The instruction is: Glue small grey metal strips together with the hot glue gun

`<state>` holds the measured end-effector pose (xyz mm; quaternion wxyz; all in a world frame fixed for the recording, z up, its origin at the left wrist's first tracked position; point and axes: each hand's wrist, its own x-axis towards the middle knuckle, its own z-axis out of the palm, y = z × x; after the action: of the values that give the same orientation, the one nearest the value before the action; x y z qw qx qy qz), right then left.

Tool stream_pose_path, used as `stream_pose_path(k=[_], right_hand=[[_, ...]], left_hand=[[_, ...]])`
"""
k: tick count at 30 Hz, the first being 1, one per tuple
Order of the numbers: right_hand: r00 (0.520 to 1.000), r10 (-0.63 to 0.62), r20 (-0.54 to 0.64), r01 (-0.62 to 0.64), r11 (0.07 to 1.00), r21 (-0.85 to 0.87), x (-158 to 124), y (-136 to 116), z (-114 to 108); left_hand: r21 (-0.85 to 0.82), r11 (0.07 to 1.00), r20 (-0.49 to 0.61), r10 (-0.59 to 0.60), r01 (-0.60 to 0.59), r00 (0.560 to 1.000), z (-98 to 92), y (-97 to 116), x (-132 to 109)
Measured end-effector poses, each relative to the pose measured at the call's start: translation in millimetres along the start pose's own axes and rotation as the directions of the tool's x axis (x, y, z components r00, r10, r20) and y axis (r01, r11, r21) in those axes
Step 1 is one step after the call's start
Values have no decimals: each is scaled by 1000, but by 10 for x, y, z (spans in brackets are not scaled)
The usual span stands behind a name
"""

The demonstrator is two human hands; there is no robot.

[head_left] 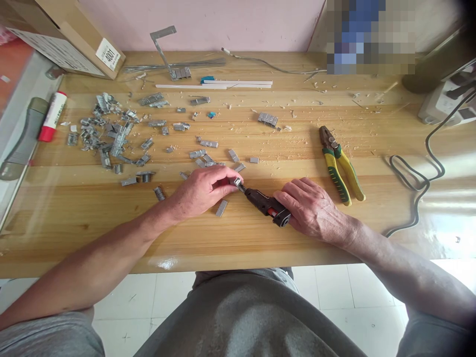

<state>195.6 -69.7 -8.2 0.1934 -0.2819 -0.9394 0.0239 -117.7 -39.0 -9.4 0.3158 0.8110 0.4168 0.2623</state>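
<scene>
Head view, and it all comes down to one meeting point near the middle of the table (122, 250), nearer the front edge than the back! Left hand (203, 191) comes in from the left, thumb and forefinger pinching a small grey block (237, 181) out at the fingertips. Right hand (312, 210) answers from the other side, fingers curled round the rear of a black gun-shaped tool (260, 201) with a red part showing underneath. Now look at that line: the tool's long axis runs on a slant, its butt towards the front edge and the right, its slim metal nozzle aimed at the back edge and the left, straight at the block. Tip and block are right up against each other, though whether they truly touch is too small to call. So the block lies just beyond the nozzle, to the left of the right hand, and the left hand is plainly the nearer one, having it in its grip. Just on the front-edge side of those left fingers, a loose grey piece (221, 208) lies flat on the wood. Out towards the right edge, yellow-and-green pliers (344, 166) rest untouched, handles pointing to the front edge, well apart from the block but not far from the right hand.
</scene>
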Motion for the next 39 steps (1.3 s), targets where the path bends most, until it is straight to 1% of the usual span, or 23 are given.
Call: stream_pose_path(k=[10,16,21,26,39], right_hand=[[1000,-6,-1,6,1000,3,-7,10,-14],[1000,-10,-1,10,999,-40,-6,3,-11],[999,-24,-29,23,999,-48,-2,-2,-21],[999,-23,-23,22,998,-53,4,0,-27],[999,-35,-28,33,997,-64,-11,-21,-16]], left_hand=[[12,1000,3,-14,14,1000,2,1,-3],[1,1000,1,-7,7,1000,1,3,3],[-7,1000,-5,-17,17,1000,3,-2,-1],[-22,1000,-5,-20,20,1000,9,-14,-4],[2,1000,-10,-28,28,1000,7,0,-4]])
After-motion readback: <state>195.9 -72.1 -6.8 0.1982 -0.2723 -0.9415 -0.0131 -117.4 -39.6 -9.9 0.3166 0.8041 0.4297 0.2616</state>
